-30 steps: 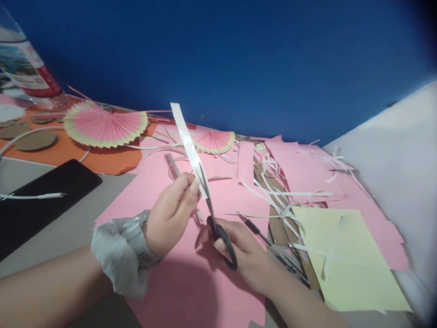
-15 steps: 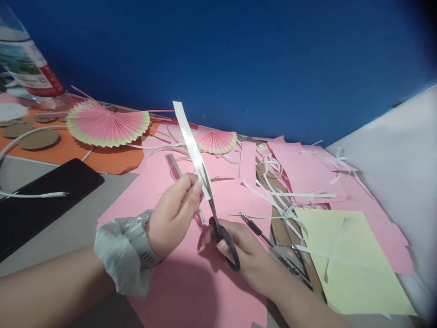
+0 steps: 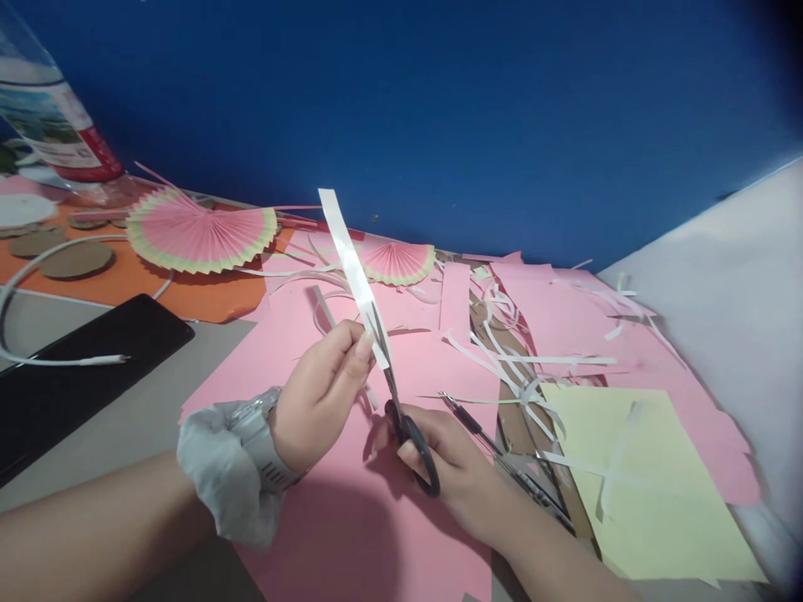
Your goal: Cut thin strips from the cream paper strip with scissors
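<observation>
Between thumb and fingers, my left hand [image 3: 326, 397] pinches a white paper strip [image 3: 344, 242] near its lower end. The strip stands up at a slant, its top reaching in front of the blue wall. My right hand [image 3: 455, 468] has its fingers in the black handles of a pair of scissors [image 3: 420, 456]. The blades point up and lie along the strip's lower right part, close by my left fingertips. Pink paper sheets [image 3: 339, 535] lie beneath both hands. A pen [image 3: 464, 411] rests just beyond my right hand.
Two pleated pink paper fans [image 3: 204, 234] with yellow-green edges lie at the back. A black phone [image 3: 94, 368], a white cable [image 3: 69, 361], cardboard discs [image 3: 79, 259] and a bottle [image 3: 53, 117] are at left. Yellow paper [image 3: 665, 493] and curled white offcuts [image 3: 502, 305] lie right.
The view has shifted slightly, so things at the left sit a little farther right and lower. Both hands, strip and scissors hold nearly the same pose.
</observation>
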